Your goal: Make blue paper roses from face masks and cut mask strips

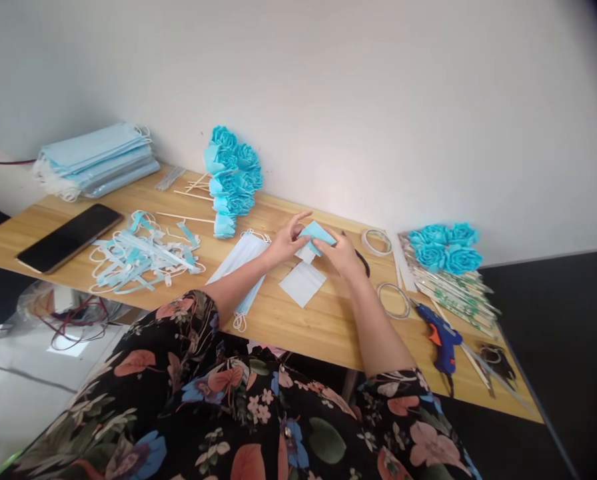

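tabletop [328, 333]: blue square [317, 233] between both hands [282, 245] [343, 256]

One blue square [318, 231]; one phone [71, 238] near the left edge of the table [323, 327]; two tape rolls [389, 244] and one glue gun [444, 343] toward the right; four blue flowers [457, 259] at the back right corner.

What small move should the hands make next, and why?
Probably curl or fold an edge of the blue square with the thumbs. The left hand and right hand hold it at opposite sides, so the sheet is steadied, and the blue flowers nearby show ruffled, curled petals, which suggests flat pieces get shaped.
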`<state>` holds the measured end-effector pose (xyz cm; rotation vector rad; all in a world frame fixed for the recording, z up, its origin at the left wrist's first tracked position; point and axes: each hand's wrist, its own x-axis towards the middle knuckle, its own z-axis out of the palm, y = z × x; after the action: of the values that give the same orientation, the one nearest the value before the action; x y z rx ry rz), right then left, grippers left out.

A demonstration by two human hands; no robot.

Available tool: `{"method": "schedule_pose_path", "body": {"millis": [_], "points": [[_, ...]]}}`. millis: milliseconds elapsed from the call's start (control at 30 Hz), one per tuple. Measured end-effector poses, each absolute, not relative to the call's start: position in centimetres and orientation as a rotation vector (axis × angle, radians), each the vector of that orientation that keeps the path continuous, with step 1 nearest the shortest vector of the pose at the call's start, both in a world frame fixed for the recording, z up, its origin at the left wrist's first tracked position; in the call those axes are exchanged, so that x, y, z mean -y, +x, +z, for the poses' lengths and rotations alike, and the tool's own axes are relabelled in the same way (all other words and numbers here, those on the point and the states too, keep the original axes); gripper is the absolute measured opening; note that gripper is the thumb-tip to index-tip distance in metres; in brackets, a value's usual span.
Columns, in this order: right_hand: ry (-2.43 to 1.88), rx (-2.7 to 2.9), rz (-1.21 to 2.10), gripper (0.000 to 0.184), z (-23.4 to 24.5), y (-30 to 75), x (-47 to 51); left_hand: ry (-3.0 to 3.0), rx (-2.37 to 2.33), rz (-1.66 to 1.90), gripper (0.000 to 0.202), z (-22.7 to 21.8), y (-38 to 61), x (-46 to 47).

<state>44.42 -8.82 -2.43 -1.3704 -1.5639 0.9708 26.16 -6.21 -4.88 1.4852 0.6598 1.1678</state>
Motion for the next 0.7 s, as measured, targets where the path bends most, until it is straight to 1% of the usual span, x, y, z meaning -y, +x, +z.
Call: {"method": "schedule_pose_path", "body": {"millis": [100, 233, 367, 500, 533, 700], "points": [[-1.270, 1.348, 1.016, 0.038, -3.9, 44.2, 9.0, 1.482, -0.719, 1.160, 0.068, -4.9, 26.2, 6.3], [-1.200, 1.229, 0.952, 0.030, -4.2, 44.0, 9.3, 1.492, -0.769, 1.123, 0.063, -4.9, 26.1, 6.4], [-1.194, 1.211, 0.865, 0.030, -4.2, 43.9, 9.4, 1.444, -0.703, 1.097, 0.062, -4.9, 26.2, 6.3], [-1.217, 1.195, 0.800, 0.033, -4.8, 43.8, 9.4, 1.386, -0.625, 1.080, 0.044, -4.6, 26.3, 6.3], [-1.224, 1.187, 0.783, 0.035, -5.0, 43.8, 9.3, 1.406, -0.645, 1.070, 0.043, -4.6, 26.3, 6.4], [-1.187, 1.032, 0.734, 0.039, -4.8, 44.3, 8.6, 1.397, -0.738, 1.069, 0.044, -4.5, 26.1, 6.3]]}}
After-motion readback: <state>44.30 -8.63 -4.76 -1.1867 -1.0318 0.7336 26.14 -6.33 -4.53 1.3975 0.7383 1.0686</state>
